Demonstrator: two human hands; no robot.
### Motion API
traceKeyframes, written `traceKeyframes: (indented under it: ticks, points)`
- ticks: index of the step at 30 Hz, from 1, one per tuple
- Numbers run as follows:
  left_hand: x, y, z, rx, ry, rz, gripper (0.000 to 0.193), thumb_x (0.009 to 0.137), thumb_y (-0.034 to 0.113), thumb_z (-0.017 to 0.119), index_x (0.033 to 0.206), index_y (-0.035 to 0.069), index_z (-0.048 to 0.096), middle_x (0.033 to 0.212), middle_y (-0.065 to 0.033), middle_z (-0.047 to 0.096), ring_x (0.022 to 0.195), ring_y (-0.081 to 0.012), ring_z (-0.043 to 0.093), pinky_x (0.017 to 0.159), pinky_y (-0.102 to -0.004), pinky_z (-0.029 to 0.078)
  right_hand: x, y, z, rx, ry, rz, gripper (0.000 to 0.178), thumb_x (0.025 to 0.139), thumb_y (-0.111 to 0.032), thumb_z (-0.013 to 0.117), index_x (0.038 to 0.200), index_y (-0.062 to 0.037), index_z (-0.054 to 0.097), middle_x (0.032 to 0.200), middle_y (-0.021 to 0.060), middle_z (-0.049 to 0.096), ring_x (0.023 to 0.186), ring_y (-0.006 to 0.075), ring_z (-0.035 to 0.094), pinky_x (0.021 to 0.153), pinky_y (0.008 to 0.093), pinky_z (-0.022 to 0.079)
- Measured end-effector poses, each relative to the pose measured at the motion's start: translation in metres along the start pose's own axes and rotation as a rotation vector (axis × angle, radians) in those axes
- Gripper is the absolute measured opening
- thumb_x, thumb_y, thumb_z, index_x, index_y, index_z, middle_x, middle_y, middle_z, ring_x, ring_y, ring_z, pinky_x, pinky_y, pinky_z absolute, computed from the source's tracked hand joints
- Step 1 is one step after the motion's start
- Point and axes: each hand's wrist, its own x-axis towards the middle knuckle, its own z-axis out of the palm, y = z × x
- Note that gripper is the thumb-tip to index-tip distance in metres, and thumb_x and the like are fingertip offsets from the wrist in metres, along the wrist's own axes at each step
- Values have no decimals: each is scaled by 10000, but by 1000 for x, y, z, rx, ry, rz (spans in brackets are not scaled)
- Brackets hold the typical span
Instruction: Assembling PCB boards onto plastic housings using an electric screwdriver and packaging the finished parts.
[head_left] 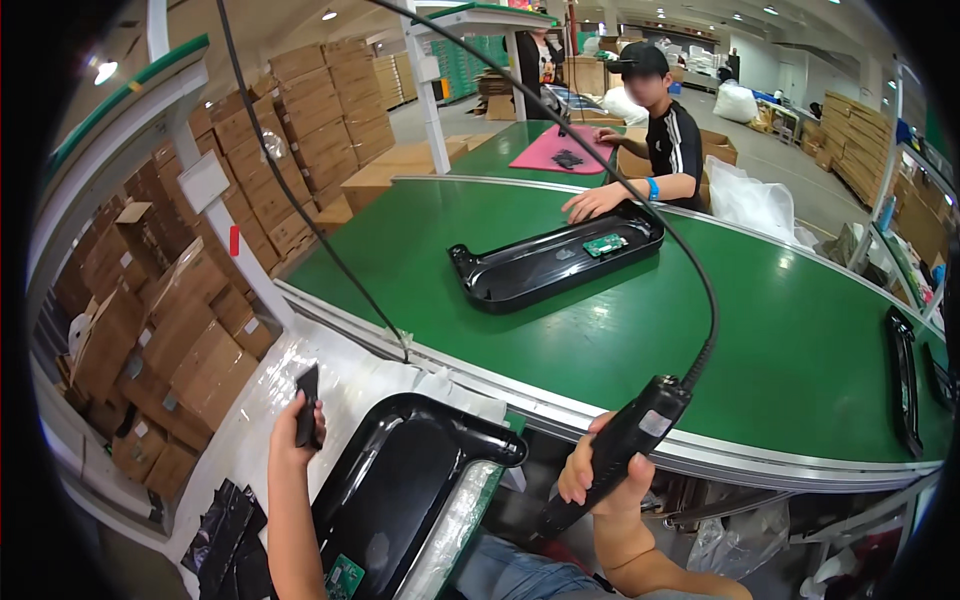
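My left hand (288,430) is closed round a small flat black plastic part (308,404), raised at the left of the bench. In my right hand (606,476) is a corded black electric screwdriver (640,425), tilted, its cable rising from the upper end; its tip is hard to make out. Between my hands lies a long glossy black plastic shell (385,490) with rounded ends. A green circuit board (343,578) sits in the shell's near end. Neither hand touches the shell.
A co-worker's hand (597,201) rests at another black shell (520,285) on the green conveyor belt (760,350). More black parts (903,380) lie at its right. Black plastic pieces (232,530) are on the white-covered bench (250,420). Cartons (190,350) are stacked at left.
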Motion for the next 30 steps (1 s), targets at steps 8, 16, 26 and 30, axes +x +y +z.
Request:
traceKeyframes:
  ticks: [8, 16, 26, 30]
  points:
    - [-33, -47, 132, 724, -546, -20, 243, 776, 269, 542, 864, 47, 495, 575, -23, 479, 428, -90, 445, 342, -203, 328, -9, -16, -15, -68, -6, 63, 527, 682, -301, 587, 1030, 25, 363, 596, 132, 466, 451, 200, 472, 446, 304, 413]
    - [73, -115, 307, 503, -550, -31, 115, 816, 180, 477, 851, 77, 441, 662, -55, 496, 483, -136, 479, 404, -235, 410, -21, -57, -37, -136, 33, -9, 534, 668, -250, 611, 1035, 46, 361, 592, 139, 465, 494, 201, 485, 461, 296, 414]
    - [129, -192, 425, 506, -580, -94, 124, 818, 189, 477, 879, 82, 460, 647, -42, 482, 473, -142, 472, 374, -248, 365, -33, -87, -69, -210, 69, -5, 532, 652, -208, 624, 1038, 54, 368, 621, 158, 490, 512, 210, 499, 478, 294, 411]
    - [142, -193, 441, 485, -636, -55, 199, 821, 230, 482, 938, 71, 461, 653, -46, 482, 492, -151, 478, 393, -252, 375, -35, -91, -74, -237, 97, -29, 518, 656, -192, 628, 1036, 57, 380, 627, 149, 496, 530, 202, 506, 487, 273, 409]
